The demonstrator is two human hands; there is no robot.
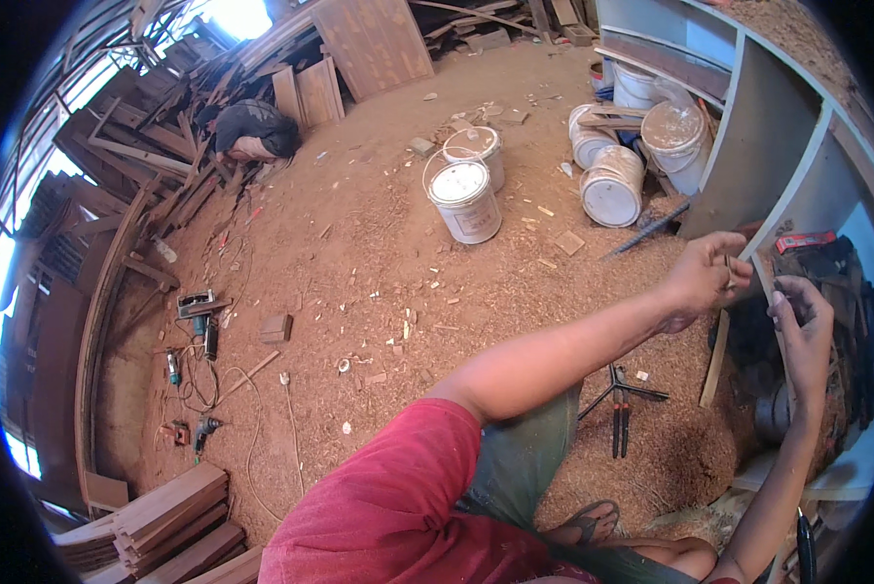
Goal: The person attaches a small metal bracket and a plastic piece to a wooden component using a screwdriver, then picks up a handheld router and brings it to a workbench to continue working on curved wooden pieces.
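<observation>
- A worker's left hand (710, 282) curls its fingers beside a narrow strip (766, 278) fronting a grey shelf unit (763, 127); whether it grips anything cannot be told.
- The right hand (805, 321) pinches the strip between thumb and fingers.
- Red-handled pliers (625, 424) lie below; white buckets (464, 206) stand beyond, on shaving-strewn ground (340, 243).

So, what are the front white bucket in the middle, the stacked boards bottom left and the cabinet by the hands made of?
Front bucket: probably plastic; it looks smooth, with a neatly rimmed lid.
Stacked boards: wood, seemingly unvarnished, with dull reddish-brown, straight-cut faces.
Cabinet: perhaps wooden board painted blue-grey; the even colour hides what's underneath.
</observation>
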